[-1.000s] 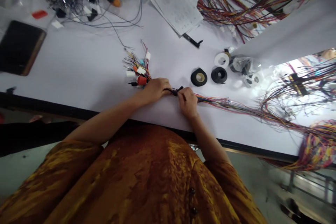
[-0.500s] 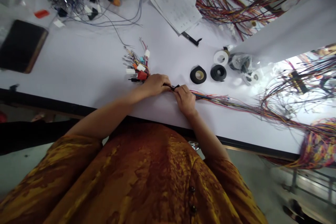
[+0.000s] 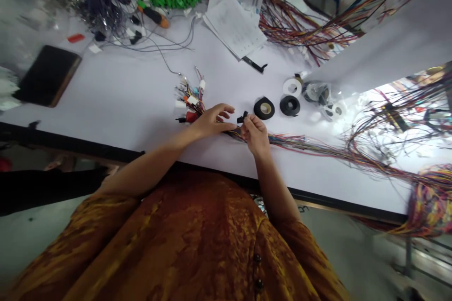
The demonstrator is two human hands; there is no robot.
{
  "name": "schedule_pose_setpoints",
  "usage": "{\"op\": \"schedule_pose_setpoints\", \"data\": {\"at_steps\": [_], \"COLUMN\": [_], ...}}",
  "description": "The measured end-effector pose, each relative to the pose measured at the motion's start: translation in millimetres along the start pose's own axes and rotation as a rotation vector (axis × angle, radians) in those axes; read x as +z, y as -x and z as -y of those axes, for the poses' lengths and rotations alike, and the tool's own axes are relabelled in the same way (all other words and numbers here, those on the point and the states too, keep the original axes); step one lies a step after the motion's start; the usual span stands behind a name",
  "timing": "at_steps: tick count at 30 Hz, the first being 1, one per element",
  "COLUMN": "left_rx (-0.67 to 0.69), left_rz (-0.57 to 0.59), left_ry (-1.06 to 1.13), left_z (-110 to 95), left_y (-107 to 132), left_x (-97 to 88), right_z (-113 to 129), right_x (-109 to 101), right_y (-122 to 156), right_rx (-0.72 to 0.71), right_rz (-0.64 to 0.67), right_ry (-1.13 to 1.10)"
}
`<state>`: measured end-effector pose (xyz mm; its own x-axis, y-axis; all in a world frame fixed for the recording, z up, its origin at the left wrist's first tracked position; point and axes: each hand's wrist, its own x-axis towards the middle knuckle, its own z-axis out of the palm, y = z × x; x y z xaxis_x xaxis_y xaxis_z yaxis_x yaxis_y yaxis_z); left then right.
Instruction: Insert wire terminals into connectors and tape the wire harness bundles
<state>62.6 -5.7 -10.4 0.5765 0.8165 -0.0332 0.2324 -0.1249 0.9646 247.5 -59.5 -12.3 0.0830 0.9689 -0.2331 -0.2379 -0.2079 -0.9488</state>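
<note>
A wire harness point(image 3: 300, 145) lies along the front of the table, its left end fanning into several white, red and orange connectors point(image 3: 190, 116). Over the bundle, just right of those connectors, my left hand point(image 3: 215, 120) is open, thumb and fingers apart. My right hand point(image 3: 256, 134) pinches a short piece of black tape point(image 3: 242, 117) between thumb and fingers, held just above the wires. The tape's lower edge is partly covered by the fingertips. Beyond my right hand lies a black tape roll point(image 3: 270, 109) with a tan core.
Another black roll point(image 3: 290, 106) and a white roll point(image 3: 286, 86) lie to the right. Papers point(image 3: 235, 30) rest on a black tool point(image 3: 254, 64) at the back. A dark phone-like case point(image 3: 47, 75) and an orange-handled screwdriver point(image 3: 155, 16) are at left. Loose wires point(image 3: 303, 33) cover the back right.
My left hand has let go of the bundle and opened. My right hand has lifted off the wires slightly, with the black tape piece in its fingers. The view has shifted a little.
</note>
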Motion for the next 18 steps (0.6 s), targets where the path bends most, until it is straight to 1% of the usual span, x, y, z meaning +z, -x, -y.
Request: {"op": "schedule_pose_setpoints", "data": {"at_steps": [3,6,9,10,12,14,15,17,18], "left_rx": [-0.056,-0.102,-0.102,-0.099,-0.098,-0.096,-0.091,-0.077,-0.071], "left_rz": [-0.045,-0.052,-0.040,-0.065,-0.165,-0.255,-0.269,-0.240,-0.209], "left_ry": [0.161,0.235,0.277,0.276,0.263,0.254,0.255,0.265,0.278], "left_z": [-6,-12,-18,-19,-19,-20,-20,-23,-25], "left_y": [0,4,8,9,11,12,12,15,16], "left_x": [6.4,8.8,5.8,4.2,1.1,-0.5,-0.7,-0.2,0.1], "right_z": [-2,-1,6,10,17,23,25,25,24], "right_x": [11,18,22,23,24,25,27,31,34], "right_y": [11,13,14,15,19,24,26,28,28], "right_rx": [-0.016,0.018,0.054,0.056,0.055,0.089,0.119,0.160,0.158], "right_rz": [0.065,0.075,0.079,0.084,0.100,0.147,0.180,0.224,0.224], "right_ry": [-0.023,-0.176,-0.329,-0.365,-0.416,-0.427,-0.414,-0.378,-0.363]}}
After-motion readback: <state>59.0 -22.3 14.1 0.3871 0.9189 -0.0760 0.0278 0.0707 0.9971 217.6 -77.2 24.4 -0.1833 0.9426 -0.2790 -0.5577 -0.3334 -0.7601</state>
